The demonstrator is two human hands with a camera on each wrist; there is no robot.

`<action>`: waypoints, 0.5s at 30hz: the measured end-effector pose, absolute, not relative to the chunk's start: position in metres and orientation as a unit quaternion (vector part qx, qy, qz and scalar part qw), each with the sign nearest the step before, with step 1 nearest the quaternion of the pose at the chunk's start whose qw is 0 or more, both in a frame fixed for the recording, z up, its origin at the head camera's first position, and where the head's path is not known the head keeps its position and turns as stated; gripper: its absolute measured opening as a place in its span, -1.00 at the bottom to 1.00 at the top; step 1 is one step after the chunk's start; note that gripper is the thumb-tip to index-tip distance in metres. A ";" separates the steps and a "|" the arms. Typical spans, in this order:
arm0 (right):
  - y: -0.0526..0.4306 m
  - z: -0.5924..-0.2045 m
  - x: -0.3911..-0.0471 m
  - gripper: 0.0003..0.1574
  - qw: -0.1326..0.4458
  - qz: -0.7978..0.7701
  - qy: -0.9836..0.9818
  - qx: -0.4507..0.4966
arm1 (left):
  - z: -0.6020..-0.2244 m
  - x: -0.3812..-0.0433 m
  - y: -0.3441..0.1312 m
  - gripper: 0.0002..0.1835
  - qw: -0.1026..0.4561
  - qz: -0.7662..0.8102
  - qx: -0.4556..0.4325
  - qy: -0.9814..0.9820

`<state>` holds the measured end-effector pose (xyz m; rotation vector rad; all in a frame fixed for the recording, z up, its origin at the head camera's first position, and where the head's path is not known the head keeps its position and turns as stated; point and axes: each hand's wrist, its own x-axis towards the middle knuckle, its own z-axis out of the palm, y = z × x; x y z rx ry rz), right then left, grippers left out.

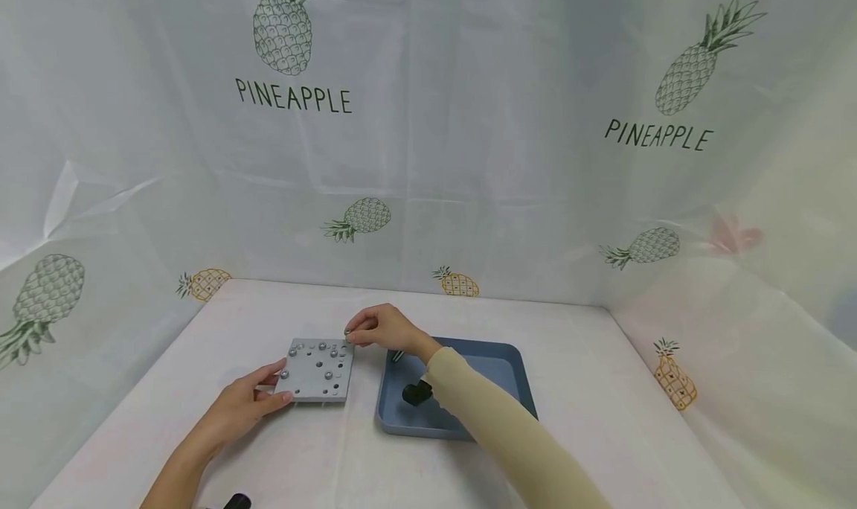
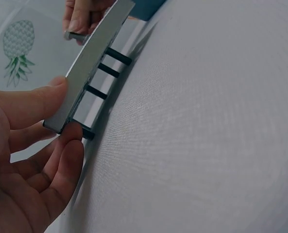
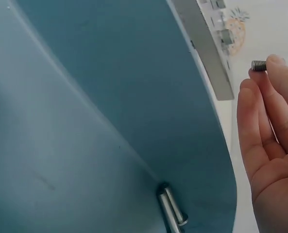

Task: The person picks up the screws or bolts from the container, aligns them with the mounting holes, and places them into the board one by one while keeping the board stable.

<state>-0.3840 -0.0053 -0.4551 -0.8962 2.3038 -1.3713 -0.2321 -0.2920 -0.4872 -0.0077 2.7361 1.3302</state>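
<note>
A grey metal plate [image 1: 308,384] with holes and several bolts in it is held at its left edge by my left hand [image 1: 236,414]. In the left wrist view, the thumb lies on one face of the plate [image 2: 88,65] and fingers curl under the other. Dark pins [image 2: 118,57] stick out of its underside. My right hand [image 1: 390,329] pinches a small bolt by the plate's far right corner. Its threaded end shows between thumb and finger in the right wrist view, where the bolt [image 3: 259,65] is apart from the plate.
A blue tray [image 1: 425,433] stands right of the plate, beneath my right forearm. Metal rods [image 3: 171,208] lie in its corner. A black device [image 1: 416,394] sits at my right wrist. White pineapple-print sheeting [image 1: 469,234] hangs behind and beside the white table [image 1: 335,449].
</note>
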 end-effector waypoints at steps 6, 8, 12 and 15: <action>-0.010 -0.460 -0.383 -0.80 0.145 -0.458 0.819 -0.314 | -0.489 -0.233 -0.292 -0.04 0.048 0.433 -0.002 0.900; -0.011 -0.461 -0.383 -0.80 0.142 -0.455 0.822 -0.313 | -0.488 -0.233 -0.291 -0.03 0.049 0.433 -0.003 0.900; -0.012 -0.461 -0.382 -0.81 0.135 -0.451 0.822 -0.320 | -0.488 -0.233 -0.291 -0.03 0.047 0.432 -0.004 0.901; -0.013 -0.460 -0.382 -0.82 0.132 -0.448 0.823 -0.323 | -0.489 -0.233 -0.292 -0.03 0.045 0.430 -0.002 0.902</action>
